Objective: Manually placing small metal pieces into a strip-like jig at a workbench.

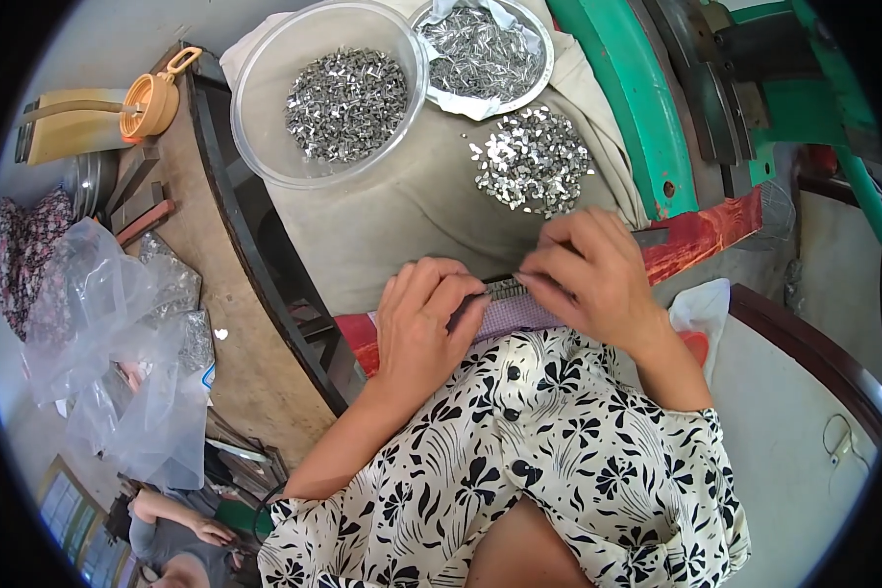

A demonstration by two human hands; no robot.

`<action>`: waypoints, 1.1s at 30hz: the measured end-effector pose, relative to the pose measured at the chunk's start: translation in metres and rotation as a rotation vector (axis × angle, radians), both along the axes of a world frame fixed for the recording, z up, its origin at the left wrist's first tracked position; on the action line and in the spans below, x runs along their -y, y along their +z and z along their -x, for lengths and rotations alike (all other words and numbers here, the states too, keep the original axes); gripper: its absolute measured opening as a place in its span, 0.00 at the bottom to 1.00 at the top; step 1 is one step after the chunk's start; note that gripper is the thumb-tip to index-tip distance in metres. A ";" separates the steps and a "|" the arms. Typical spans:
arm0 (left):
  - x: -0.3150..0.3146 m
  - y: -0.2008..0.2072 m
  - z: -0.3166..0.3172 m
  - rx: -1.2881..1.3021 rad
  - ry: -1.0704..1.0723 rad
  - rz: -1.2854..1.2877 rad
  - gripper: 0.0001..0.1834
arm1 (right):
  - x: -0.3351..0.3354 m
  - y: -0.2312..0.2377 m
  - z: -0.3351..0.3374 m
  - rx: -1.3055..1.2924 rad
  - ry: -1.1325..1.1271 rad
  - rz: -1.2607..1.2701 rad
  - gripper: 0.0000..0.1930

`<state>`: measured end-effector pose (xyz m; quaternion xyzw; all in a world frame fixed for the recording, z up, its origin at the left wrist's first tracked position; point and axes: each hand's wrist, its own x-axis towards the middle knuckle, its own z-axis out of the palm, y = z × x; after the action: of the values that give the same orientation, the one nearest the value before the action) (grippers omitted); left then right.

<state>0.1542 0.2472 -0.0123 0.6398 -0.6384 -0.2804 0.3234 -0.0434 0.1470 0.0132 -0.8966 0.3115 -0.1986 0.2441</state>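
Note:
My left hand is closed, thumb and forefinger pinched together near the front edge of the work surface. Opposite it, my right hand is closed too, its thumb against its fingertips. What either pinch holds is too small or hidden to tell. Between the fingertips runs a short row of small metal pieces, just above a purple checked cloth. Beyond my right hand lies a loose pile of small shiny metal pieces on a grey-beige cloth.
A clear round tub of small metal parts stands at the back, beside a metal bowl of thin metal pieces. Green machinery borders the right. At left, plastic bags and an orange cup sit on a wooden table. Another person sits lower left.

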 end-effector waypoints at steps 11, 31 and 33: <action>0.001 0.004 -0.001 0.053 -0.085 0.010 0.10 | 0.010 -0.021 0.004 0.043 -0.149 0.067 0.09; 0.079 -0.004 0.002 0.197 -0.138 0.076 0.06 | -0.014 -0.001 0.003 0.025 -0.024 0.042 0.09; 0.076 -0.003 0.000 0.183 -0.138 0.080 0.06 | -0.019 -0.006 0.000 0.002 -0.019 0.057 0.10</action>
<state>0.1539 0.1711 -0.0154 0.6037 -0.7184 -0.2168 0.2691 -0.0437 0.1662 0.0070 -0.9000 0.3140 -0.2108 0.2170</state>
